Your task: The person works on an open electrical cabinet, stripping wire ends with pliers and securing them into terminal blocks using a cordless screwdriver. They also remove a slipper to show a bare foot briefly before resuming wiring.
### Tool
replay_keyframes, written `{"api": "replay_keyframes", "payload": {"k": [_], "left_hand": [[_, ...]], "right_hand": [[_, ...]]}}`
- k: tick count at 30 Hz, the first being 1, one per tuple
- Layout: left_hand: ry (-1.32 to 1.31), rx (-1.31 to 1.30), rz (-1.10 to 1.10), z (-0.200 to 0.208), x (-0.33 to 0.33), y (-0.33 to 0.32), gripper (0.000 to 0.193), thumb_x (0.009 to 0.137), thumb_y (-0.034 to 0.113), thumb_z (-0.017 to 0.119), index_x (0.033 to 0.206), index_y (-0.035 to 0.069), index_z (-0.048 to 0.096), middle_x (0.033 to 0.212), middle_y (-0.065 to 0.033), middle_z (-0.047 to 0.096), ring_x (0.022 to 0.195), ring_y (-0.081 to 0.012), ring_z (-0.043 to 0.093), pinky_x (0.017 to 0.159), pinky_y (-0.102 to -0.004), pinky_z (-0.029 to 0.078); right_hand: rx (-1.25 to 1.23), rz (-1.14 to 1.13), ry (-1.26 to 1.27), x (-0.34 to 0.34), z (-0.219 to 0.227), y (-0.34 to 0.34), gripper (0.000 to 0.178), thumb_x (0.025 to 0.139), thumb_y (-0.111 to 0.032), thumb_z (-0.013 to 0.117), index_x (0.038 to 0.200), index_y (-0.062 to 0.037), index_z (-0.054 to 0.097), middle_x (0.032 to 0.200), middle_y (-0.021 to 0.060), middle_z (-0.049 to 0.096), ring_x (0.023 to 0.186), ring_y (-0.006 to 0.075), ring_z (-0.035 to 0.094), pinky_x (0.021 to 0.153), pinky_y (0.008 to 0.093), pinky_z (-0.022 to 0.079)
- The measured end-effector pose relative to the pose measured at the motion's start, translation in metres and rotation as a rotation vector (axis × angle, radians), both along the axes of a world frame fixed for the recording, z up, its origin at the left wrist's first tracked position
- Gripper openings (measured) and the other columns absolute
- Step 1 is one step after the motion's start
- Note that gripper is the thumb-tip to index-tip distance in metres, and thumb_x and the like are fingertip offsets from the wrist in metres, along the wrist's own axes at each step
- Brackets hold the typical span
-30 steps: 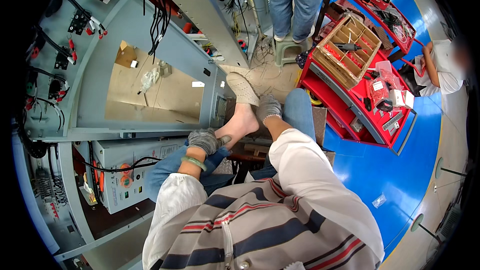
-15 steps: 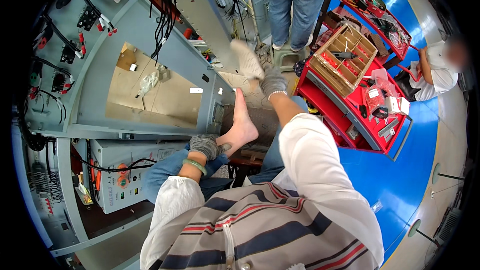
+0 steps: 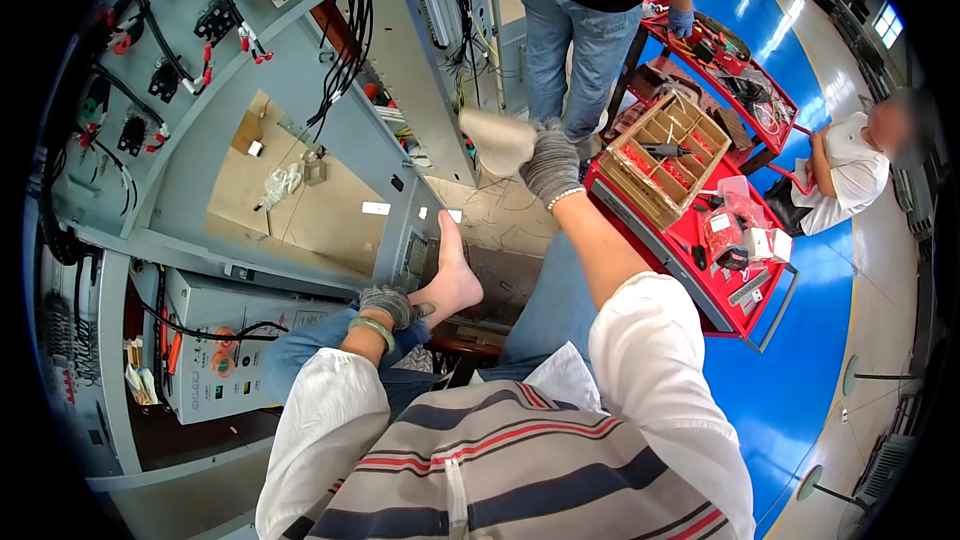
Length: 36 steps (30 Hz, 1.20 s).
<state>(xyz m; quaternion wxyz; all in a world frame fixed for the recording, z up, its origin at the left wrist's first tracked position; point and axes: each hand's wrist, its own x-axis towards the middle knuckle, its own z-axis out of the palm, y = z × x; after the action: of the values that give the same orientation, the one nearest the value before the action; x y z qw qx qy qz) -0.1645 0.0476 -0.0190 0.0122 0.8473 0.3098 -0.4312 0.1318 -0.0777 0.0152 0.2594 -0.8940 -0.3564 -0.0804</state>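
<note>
My gloved right hand [image 3: 553,166] is raised in front of me, closed on a pale beige, shoe-shaped piece [image 3: 497,143]. Motion blurs that piece, so I cannot tell if it is a shoe, a sock or an insole. Below and to the left, my gloved left hand [image 3: 390,306] wraps round the ankle of my bare foot [image 3: 452,278]. The foot is raised, its toes pointing away from me. My left wrist wears a green bangle [image 3: 374,331] and my right wrist a beaded bracelet.
An open grey metal cabinet [image 3: 300,210] with black cables [image 3: 352,30] stands at left. On the right, a red tool cart [image 3: 720,315] carries a divided wooden box [image 3: 665,160]. One person [image 3: 585,40] stands ahead; another [image 3: 845,165] sits at far right.
My right hand and the beige piece have shifted slightly, and the piece has turned and blurred. My left hand stays at the ankle. The standing person's gloved hand now shows above the cart.
</note>
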Motion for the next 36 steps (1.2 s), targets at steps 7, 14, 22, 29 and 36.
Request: {"api": "replay_keyframes", "payload": {"k": [7, 14, 22, 29, 36], "left_hand": [[-0.487, -0.062, 0.169, -0.002, 0.021, 0.018, 0.063, 0.08, 0.056, 0.053, 0.123, 0.01, 0.053, 0.12, -0.0161, 0.057, 0.11, -0.0321, 0.056, 0.093, -0.0424, 0.042], [-1.132, -0.421, 0.374, 0.054, 0.069, -0.043, 0.05, 0.079, 0.032, 0.069, 0.114, 0.001, 0.052, 0.112, -0.0191, 0.054, 0.104, -0.0302, 0.053, 0.093, -0.0376, 0.039], [-1.324, -0.282, 0.474, -0.005, 0.071, -0.029, 0.043, 0.083, 0.021, 0.062, 0.117, -0.004, 0.051, 0.106, -0.0178, 0.062, 0.091, -0.0224, 0.061, 0.08, -0.0332, 0.048], [-1.348, -0.181, 0.27, 0.018, 0.075, -0.048, 0.036, 0.084, 0.022, 0.061, 0.108, -0.003, 0.054, 0.097, -0.0192, 0.064, 0.085, -0.0237, 0.062, 0.077, -0.0344, 0.048], [-1.375, -0.387, 0.307, 0.028, 0.062, -0.042, 0.037, 0.084, 0.03, 0.061, 0.108, 0.003, 0.056, 0.098, -0.0207, 0.061, 0.093, -0.0357, 0.058, 0.084, -0.0397, 0.045]], "right_hand": [[-0.272, 0.118, 0.501, -0.038, -0.035, -0.033, 0.05, 0.078, -0.04, 0.06, 0.104, 0.0035, 0.06, 0.098, 0.027, 0.061, 0.097, 0.0406, 0.058, 0.085, 0.0418, 0.046], [-0.2, 0.283, 1.043, -0.064, -0.029, -0.053, 0.053, 0.074, -0.038, 0.064, 0.103, 0.0065, 0.06, 0.089, 0.0234, 0.065, 0.079, 0.0333, 0.066, 0.076, 0.0382, 0.051], [-0.218, 0.439, 0.888, -0.1, 0.023, -0.064, 0.046, 0.077, -0.036, 0.064, 0.098, 0.0042, 0.062, 0.082, 0.0193, 0.066, 0.069, 0.0269, 0.067, 0.069, 0.0363, 0.051], [-0.172, 0.347, 0.362, -0.088, -0.012, -0.056, 0.052, 0.082, -0.049, 0.051, 0.085, 0.0011, 0.065, 0.078, 0.0263, 0.062, 0.078, 0.0396, 0.061, 0.073, 0.0453, 0.049], [-0.167, 0.379, 0.631, -0.089, 0.033, -0.062, 0.037, 0.083, -0.034, 0.056, 0.111, -0.009, 0.058, 0.081, 0.0187, 0.064, 0.071, 0.0386, 0.061, 0.066, 0.0436, 0.05]]}}
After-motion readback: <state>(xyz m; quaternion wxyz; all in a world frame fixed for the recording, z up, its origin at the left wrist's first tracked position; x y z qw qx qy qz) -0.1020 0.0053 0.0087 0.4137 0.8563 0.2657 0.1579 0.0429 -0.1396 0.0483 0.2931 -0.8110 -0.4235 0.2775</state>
